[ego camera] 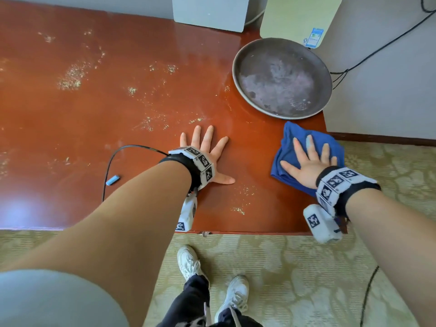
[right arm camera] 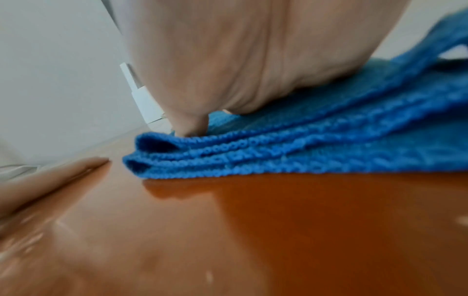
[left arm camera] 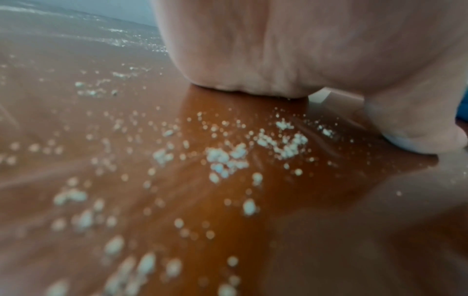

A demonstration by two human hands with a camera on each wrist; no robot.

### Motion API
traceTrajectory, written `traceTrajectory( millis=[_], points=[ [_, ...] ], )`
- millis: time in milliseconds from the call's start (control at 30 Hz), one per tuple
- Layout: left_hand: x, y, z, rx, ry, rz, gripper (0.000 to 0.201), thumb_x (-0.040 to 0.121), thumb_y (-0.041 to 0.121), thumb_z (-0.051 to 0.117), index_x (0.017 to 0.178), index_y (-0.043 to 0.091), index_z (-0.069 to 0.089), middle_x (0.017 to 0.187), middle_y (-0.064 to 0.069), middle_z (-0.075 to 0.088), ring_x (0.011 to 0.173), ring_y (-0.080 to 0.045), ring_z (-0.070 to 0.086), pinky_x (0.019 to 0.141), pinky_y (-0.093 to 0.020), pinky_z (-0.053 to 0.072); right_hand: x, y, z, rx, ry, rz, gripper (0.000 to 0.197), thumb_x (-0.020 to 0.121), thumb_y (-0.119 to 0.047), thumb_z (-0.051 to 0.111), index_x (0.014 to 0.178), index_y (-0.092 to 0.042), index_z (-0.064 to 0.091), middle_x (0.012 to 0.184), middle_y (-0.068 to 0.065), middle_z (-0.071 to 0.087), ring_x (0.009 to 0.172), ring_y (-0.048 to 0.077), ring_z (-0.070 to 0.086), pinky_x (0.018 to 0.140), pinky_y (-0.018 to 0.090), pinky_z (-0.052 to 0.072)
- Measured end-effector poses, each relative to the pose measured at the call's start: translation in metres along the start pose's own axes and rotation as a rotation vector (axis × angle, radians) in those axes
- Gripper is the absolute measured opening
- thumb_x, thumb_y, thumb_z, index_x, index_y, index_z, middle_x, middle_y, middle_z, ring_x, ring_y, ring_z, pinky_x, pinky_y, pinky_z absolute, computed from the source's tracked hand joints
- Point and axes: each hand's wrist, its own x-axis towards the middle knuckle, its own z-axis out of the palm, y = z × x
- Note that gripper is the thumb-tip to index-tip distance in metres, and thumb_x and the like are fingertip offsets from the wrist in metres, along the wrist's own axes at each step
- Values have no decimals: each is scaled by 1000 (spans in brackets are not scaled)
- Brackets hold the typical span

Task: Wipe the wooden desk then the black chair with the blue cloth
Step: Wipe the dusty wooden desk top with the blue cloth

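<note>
The reddish wooden desk (ego camera: pixel 94 138) fills the head view, speckled with pale crumbs (ego camera: pixel 70 76). A folded blue cloth (ego camera: pixel 289 147) lies at the desk's right front corner. My right hand (ego camera: pixel 309 156) presses flat on it with fingers spread; the right wrist view shows the palm (right arm camera: pixel 240 60) on the cloth's folds (right arm camera: pixel 303 152). My left hand (ego camera: pixel 207 149) lies flat on the bare desk left of the cloth, fingers spread. In the left wrist view its palm (left arm camera: pixel 278 50) rests on the wood beside crumbs (left arm camera: pixel 228 158). No black chair is in view.
A round dark metal tray (ego camera: pixel 282 77) sits behind the cloth, overhanging the right edge. A grey box (ego camera: pixel 210 10) and a pale board (ego camera: pixel 299 17) stand at the back. A black cable with a blue tip (ego camera: pixel 113 180) lies front left. My shoes (ego camera: pixel 188 263) stand on patterned carpet.
</note>
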Motion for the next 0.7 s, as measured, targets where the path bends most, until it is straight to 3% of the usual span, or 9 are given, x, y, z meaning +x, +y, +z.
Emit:
traceTrajectory(
  millis=[100,233,367,600,700],
  points=[
    [1,-1,0,-2,7,1,111,67,86,43,144,38,-22,151,-2,-34,139,-33,-28,109,-60,-12,-11,-7,6,-33,-9,-23,72,91,-65,21,145,-37,-18,152,-4,-30,140,39,-19,114,55,0],
    [2,0,1,1,31,-4,112,66,87,42,144,38,-21,152,-2,-32,140,-32,-26,110,-59,-11,-14,-40,3,-124,-13,-173,72,91,-65,22,144,-39,-20,151,-6,-32,139,42,-19,112,59,0],
    [0,2,0,5,23,-13,111,67,86,43,144,38,-21,152,-2,-31,140,-32,-25,111,-59,-10,0,-44,-9,-98,-21,-232,75,88,-69,26,143,-43,-17,152,-10,-30,140,36,-21,113,55,-4],
    [0,5,0,21,13,-35,112,67,86,44,144,39,-22,152,-2,-32,140,-31,-25,112,-58,-9,1,31,1,81,22,16,77,89,-68,24,147,-36,-14,154,-5,-26,142,31,-17,115,46,-3],
    [0,4,-1,23,11,-44,112,67,86,44,144,38,-23,151,-1,-33,140,-31,-26,112,-58,-9,-23,46,30,50,25,-1,76,90,-66,20,147,-32,-16,153,-1,-28,142,32,-18,116,43,-6]
  ],
)
